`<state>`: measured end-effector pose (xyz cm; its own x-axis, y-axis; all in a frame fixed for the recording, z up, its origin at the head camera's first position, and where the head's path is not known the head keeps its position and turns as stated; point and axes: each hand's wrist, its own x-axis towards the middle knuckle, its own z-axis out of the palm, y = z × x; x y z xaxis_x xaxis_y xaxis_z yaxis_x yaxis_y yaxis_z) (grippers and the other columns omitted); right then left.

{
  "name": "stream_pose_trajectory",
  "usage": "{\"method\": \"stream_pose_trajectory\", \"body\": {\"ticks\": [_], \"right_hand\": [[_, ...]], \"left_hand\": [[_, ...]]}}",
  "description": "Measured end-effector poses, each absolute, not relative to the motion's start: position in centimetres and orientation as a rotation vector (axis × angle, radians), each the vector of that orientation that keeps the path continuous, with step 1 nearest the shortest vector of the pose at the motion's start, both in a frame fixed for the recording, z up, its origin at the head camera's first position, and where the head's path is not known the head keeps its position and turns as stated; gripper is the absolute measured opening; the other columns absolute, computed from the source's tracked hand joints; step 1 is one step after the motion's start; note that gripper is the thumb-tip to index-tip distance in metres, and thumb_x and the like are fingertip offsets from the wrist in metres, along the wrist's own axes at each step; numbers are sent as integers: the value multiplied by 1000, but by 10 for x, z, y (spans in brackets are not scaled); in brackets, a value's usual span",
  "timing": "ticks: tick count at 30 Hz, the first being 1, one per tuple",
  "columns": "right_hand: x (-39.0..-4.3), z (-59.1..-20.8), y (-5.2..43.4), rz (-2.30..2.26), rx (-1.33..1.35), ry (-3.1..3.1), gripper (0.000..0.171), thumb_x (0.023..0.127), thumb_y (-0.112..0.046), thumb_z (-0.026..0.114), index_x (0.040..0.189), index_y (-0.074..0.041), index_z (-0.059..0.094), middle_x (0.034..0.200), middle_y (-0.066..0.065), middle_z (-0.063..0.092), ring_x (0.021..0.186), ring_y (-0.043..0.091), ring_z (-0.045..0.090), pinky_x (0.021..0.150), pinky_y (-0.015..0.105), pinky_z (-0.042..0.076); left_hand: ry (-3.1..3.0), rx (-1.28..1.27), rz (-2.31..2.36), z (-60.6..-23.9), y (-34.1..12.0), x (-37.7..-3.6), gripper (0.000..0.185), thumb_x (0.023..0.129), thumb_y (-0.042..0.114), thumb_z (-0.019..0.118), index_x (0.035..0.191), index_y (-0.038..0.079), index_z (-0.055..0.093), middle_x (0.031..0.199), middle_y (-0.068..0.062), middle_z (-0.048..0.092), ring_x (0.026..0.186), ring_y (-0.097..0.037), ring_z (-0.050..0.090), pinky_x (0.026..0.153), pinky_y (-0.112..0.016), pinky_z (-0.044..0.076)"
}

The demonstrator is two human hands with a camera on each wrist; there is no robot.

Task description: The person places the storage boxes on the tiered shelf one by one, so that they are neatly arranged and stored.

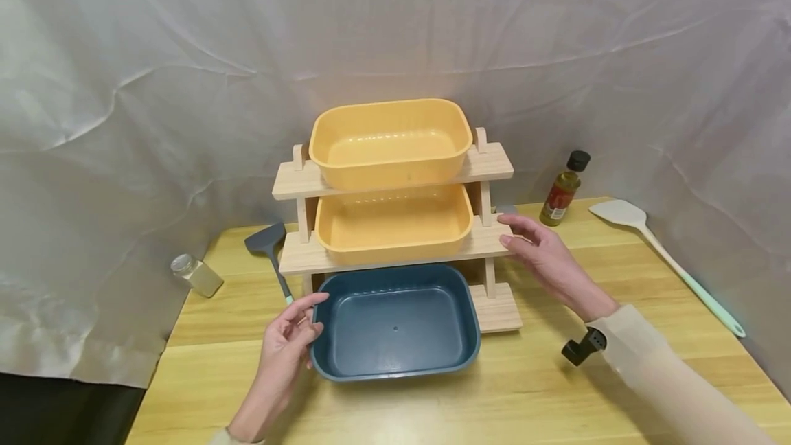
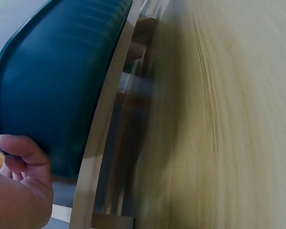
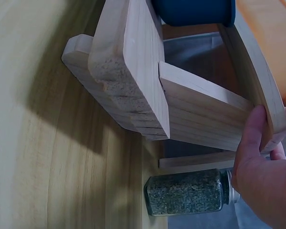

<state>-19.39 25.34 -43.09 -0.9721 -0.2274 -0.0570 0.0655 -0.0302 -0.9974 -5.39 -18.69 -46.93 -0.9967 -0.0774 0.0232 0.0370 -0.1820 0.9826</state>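
Observation:
A dark blue plastic bin (image 1: 395, 335) sits on the lowest tier of a three-tier wooden rack (image 1: 503, 307). My left hand (image 1: 287, 338) pinches the bin's left rim between thumb and fingers; the left wrist view shows the bin's outer wall (image 2: 52, 86) beside the thumb. With thumb and fingers, my right hand (image 1: 546, 259) grips the right end of the middle shelf (image 3: 257, 62). On that shelf stands a yellow bin (image 1: 395, 222), and a second yellow bin (image 1: 389, 150) occupies the top shelf.
Left of the rack are a glass shaker jar (image 1: 198, 275) and a dark spatula (image 1: 267, 242). An oil bottle (image 1: 564, 189) and a pale turner (image 1: 667, 259) lie to the right. The right wrist view shows a jar of dried herbs (image 3: 186, 192) by the rack. Grey cloth (image 1: 395, 19) hangs behind.

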Motion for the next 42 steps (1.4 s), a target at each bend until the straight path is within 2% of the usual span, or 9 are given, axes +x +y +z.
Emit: {"method": "stream_pose_trajectory", "body": {"ticks": [15,26,42], "right_hand": [[-194,-434,255,-2089,-180,2044,56,112,-15,65,161,2,44,163,17,35,123,12,59,101,26,54],[-199,-436,255,-2131,-192,2014,53,112,-13,65,159,1,47,160,15,38,121,13,61,99,26,55],[-201,-436,257,-2137,-192,2006,54,112,-13,64,160,3,44,159,14,37,121,12,60,98,24,55]], "left_hand": [[-1963,76,-2355,-471,-183,-54,45,97,-16,61,141,-8,63,92,-1,54,63,-7,45,46,-17,40],[-1962,80,-2340,-472,-181,-58,45,97,-16,60,141,-9,62,93,-1,58,65,-7,48,46,-17,40],[-2002,59,-2328,-473,-180,-65,46,100,-13,61,145,-3,61,96,-4,53,74,-10,51,49,-20,43]]}}
